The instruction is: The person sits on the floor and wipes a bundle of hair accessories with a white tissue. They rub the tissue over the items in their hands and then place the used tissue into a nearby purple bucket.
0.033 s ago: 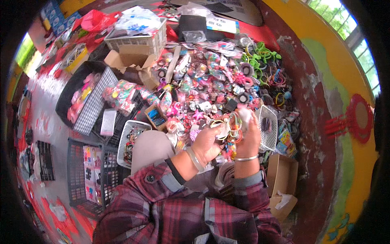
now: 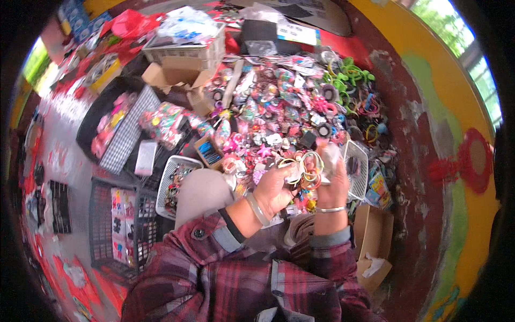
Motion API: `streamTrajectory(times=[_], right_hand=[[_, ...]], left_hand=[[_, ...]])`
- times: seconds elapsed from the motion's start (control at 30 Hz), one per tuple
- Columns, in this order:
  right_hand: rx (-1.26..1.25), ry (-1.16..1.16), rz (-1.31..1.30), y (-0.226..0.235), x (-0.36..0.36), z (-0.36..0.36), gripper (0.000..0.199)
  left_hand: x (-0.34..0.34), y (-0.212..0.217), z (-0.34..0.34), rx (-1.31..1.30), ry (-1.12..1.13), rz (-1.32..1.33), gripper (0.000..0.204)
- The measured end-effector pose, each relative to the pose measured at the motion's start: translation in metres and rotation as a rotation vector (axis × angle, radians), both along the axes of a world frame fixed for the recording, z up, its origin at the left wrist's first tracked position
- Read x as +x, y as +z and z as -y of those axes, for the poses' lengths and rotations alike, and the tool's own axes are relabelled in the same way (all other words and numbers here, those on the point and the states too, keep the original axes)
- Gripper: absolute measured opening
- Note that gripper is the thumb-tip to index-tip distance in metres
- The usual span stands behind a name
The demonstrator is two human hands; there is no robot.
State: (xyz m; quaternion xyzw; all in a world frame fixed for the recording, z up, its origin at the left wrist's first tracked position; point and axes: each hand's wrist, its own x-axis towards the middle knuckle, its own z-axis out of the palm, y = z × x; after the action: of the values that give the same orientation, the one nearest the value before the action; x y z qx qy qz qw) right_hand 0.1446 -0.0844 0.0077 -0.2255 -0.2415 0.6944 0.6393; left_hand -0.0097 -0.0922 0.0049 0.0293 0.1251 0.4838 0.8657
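In the middle of the view my left hand (image 2: 272, 189) is closed on a loose bunch of thin hair ties (image 2: 311, 165), cream, pale green and orange. The loops stick out past its thumb towards the other hand. Close beside them, my right hand (image 2: 335, 187) is raised with its fingers round a crumpled clear plastic bag (image 2: 330, 154). What the bag contains is too blurred to tell. Under and beyond both hands spreads a large heap of hair accessories (image 2: 268, 115), many of them in clear wrappers.
A white basket (image 2: 357, 170) stands right of my right hand, above an open cardboard box (image 2: 374, 231). On the left are another white basket (image 2: 160, 196) of small pieces, a black crate (image 2: 102, 241) and a small box of blue items (image 2: 199, 145). Green headbands (image 2: 351, 75) lie far right.
My right hand has shifted slightly right with the plastic bag, widening the gap to my left hand. The hair ties remain in my left hand. The whole view has moved a little.
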Motion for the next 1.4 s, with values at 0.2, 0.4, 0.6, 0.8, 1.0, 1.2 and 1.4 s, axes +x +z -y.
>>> streamTrajectory(times=[0.2, 0.4, 0.6, 0.8, 1.0, 1.2, 1.4], right_hand=[[-0.180, -0.002, -0.211, -0.027, 0.025, 0.031, 0.037], [-0.273, 0.010, 0.119, -0.033, 0.018, 0.047, 0.034], [-0.384, -0.006, 0.177, -0.055, 0.033, 0.037, 0.031], [-0.435, -0.052, 0.289, -0.060, 0.027, 0.030, 0.032], [-0.482, -0.111, 0.339, -0.059, 0.016, 0.031, 0.032], [-0.407, -0.055, 0.247, -0.019, -0.006, 0.045, 0.061], [-0.184, 0.035, -0.035, 0.028, -0.007, 0.076, 0.076]], left_hand=[[-0.096, 0.040, 0.020, 0.133, 0.249, 0.069, 0.022], [-0.239, -0.007, 0.045, 0.055, 0.675, -0.203, 0.026], [-0.334, -0.129, 0.091, -0.223, 0.911, -0.446, 0.024], [-0.342, -0.228, 0.106, -0.431, 0.880, -0.869, 0.012], [-0.345, -0.248, 0.100, -0.657, 0.863, -0.719, 0.021], [-0.353, -0.240, 0.104, -0.555, 0.740, -0.932, 0.029], [-0.300, -0.164, 0.056, -0.242, 0.630, -0.807, 0.038]])
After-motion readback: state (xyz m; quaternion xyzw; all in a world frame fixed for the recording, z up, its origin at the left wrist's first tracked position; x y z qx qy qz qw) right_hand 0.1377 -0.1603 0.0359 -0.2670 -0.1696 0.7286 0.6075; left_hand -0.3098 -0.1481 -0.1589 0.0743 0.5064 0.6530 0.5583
